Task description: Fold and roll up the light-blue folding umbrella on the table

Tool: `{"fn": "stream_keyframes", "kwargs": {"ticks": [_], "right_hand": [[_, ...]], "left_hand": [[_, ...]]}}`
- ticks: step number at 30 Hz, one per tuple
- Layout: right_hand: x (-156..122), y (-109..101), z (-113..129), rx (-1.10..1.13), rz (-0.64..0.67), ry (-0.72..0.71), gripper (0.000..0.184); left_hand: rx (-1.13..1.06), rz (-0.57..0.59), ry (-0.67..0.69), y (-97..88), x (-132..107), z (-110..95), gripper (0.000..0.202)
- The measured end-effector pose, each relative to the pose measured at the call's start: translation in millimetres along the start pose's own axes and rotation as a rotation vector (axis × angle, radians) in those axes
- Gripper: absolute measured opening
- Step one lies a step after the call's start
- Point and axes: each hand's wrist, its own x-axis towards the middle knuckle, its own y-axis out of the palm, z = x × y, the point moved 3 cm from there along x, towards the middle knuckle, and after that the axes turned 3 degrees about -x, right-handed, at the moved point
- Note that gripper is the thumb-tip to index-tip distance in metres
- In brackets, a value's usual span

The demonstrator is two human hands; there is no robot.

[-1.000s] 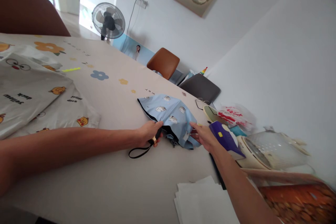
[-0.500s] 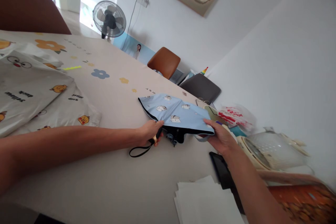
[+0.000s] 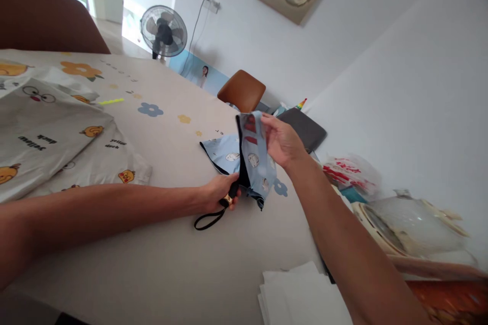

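The blue umbrella (image 3: 253, 160) is at the middle of the tabletop (image 3: 171, 264), past a stack of white papers (image 3: 305, 294) on the near right. I can't tell how much of it touches the tabletop. Its black strap (image 3: 208, 227) hangs in a loop on the near side. Next comes the short dark handle (image 3: 229, 199), and the left hand (image 3: 219, 193) is wrapped around it. The handle end points back and left, toward the person. The long way of the umbrella goes from there away and to the right, but the loose cloth hides the far end. One bit of cloth spreads out to the left and another stands up tall. The right hand (image 3: 282, 139) pinches the top of the tall bit with its thumb and fingers.

To the left is a white sheet (image 3: 72, 137) with yellow ducks. To the right are a pot with a clear lid (image 3: 415, 226) and, farther back, a plastic bag (image 3: 353, 170) with red marks. Past the tabletop are a brown chair (image 3: 242, 90) and a fan (image 3: 163, 33).
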Motion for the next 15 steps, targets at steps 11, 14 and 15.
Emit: {"fn": "stream_keyframes", "kwargs": {"ticks": [11,14,15], "right_hand": [[-52,-40,-18,-0.703,-0.226,-0.239,0.014],[-84,-30,-51,-1.169,-0.021,-0.251,0.014],[-92,-26,-60,-1.283,0.034,-0.283,0.014]], "left_hand": [[-0.025,0.015,0.008,-1.4,2,0,0.018],[-0.011,0.019,0.028,-0.8,3,0,0.019],[-0.006,0.02,0.034,-0.6,3,0,0.02]]}}
